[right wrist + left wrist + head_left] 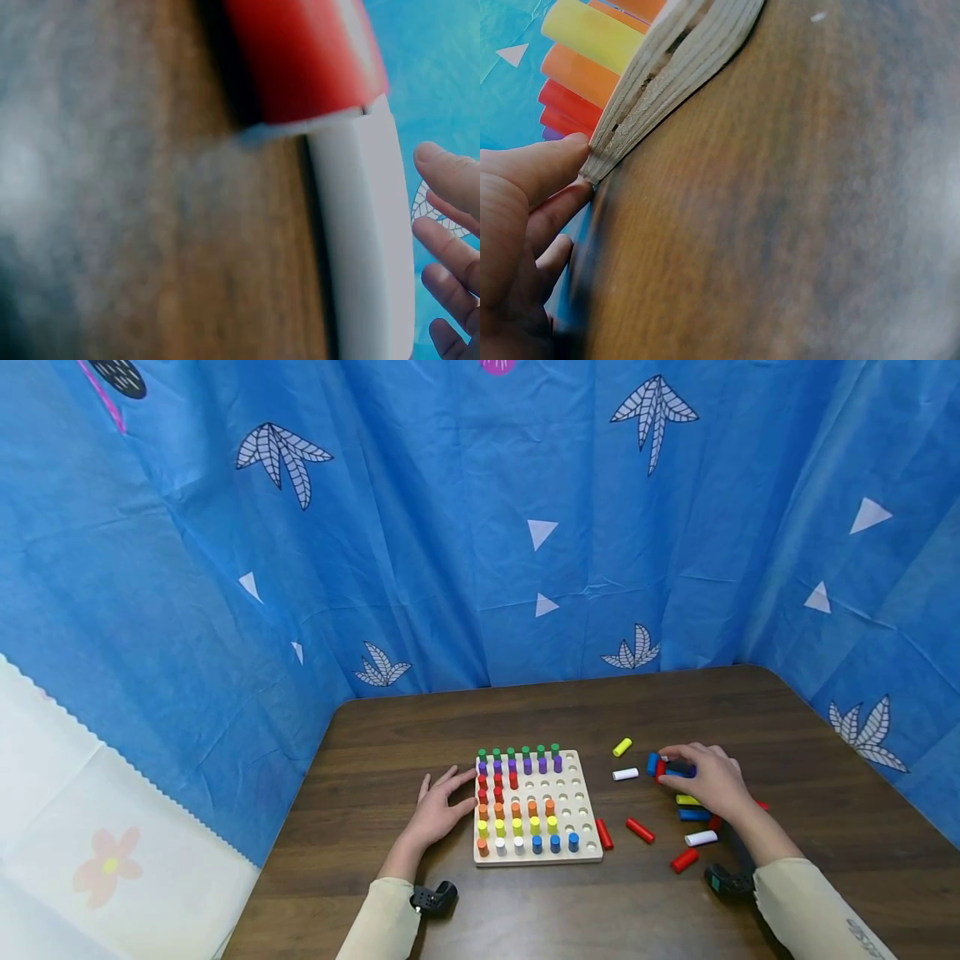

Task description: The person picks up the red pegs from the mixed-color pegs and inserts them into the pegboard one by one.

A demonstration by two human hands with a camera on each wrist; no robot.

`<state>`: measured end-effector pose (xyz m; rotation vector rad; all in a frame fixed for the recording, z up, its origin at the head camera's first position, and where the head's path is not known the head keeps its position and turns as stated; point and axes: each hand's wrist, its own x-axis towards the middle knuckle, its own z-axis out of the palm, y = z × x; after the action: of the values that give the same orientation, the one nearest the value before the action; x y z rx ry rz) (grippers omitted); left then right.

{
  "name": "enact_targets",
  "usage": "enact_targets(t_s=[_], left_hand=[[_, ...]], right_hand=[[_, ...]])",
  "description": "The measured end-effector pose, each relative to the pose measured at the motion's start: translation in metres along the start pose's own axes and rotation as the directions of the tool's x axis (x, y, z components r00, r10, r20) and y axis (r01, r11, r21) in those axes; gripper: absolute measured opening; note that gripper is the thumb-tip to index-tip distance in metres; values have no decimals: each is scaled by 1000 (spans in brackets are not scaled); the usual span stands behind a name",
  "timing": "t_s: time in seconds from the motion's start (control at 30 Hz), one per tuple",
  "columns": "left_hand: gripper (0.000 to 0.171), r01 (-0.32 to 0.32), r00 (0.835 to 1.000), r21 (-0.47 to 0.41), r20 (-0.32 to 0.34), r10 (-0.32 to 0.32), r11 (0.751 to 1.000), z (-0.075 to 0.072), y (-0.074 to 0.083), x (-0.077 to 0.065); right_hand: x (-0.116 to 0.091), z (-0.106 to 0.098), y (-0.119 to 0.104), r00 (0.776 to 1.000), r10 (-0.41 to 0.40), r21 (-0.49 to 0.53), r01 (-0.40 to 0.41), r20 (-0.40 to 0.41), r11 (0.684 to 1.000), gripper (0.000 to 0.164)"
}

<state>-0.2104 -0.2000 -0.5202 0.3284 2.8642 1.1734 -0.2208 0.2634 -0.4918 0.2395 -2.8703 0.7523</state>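
Observation:
A pale wooden pegboard (525, 862) with rows of coloured pegs lies on the table. At its left edge, my left hand (438, 814) has its fingers spread, with thumb and index fingertips touching the side of the board (664, 94) in the left wrist view. To the right, my right hand (712, 781) hovers over a loose pile of pegs, thumb and index finger apart around a red peg (660, 769). A blue peg (652, 765) is beside that one. In the right wrist view the fingers (450, 244) look spread, and no peg shows between them.
Near my right hand lie a yellow peg (622, 747), a white peg (626, 774), red pegs (640, 830) and another white peg (701, 838). One red peg (604, 834) lies against the board's right side. Blue curtains (450, 527) surround the dark wooden table (547, 910).

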Motion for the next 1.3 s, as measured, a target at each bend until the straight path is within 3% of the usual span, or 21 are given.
enact_targets(t_s=[1.3], left_hand=[[50, 2, 1000, -4, -2, -2, 1000, 1, -1, 1]], right_hand=[[2, 9, 10, 1000, -4, -31, 4, -6, 1000, 47]])
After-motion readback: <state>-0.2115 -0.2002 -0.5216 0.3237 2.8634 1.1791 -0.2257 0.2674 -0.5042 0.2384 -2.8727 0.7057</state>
